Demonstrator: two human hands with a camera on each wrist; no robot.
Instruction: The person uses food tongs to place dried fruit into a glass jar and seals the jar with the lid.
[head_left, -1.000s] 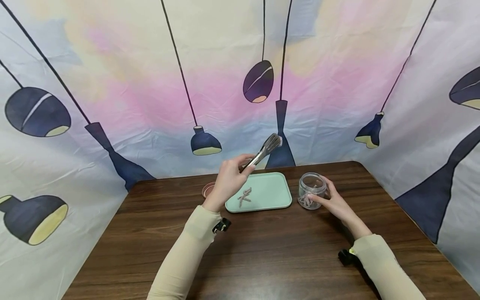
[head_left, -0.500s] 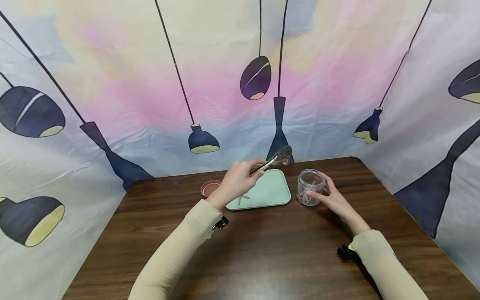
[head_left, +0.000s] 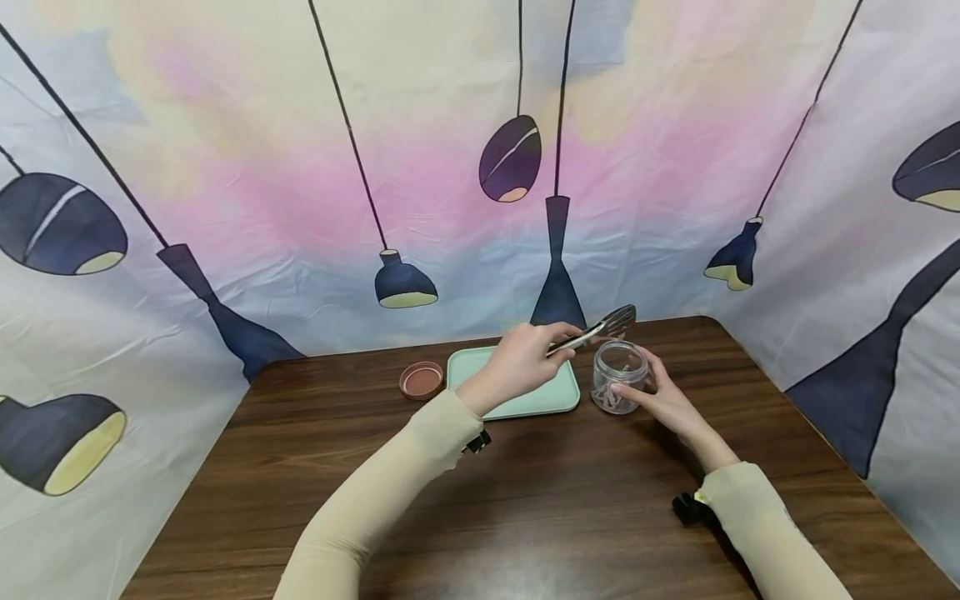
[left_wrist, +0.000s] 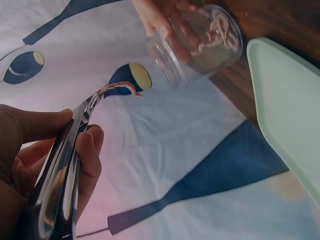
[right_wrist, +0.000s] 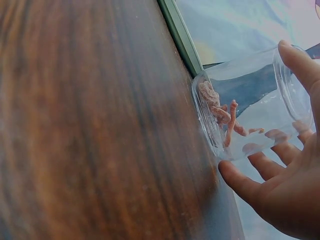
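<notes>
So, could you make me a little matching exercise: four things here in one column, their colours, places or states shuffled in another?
Things:
1. metal tongs
2. clear jar
3. rectangular tray
4. round lid

Descriptions:
A. mint green
B. reddish brown, lying on the table
C. held by the right hand, with pinkish strips inside
D. held in the left hand

Right pairs: 1-D, 2-C, 3-A, 4-B
</notes>
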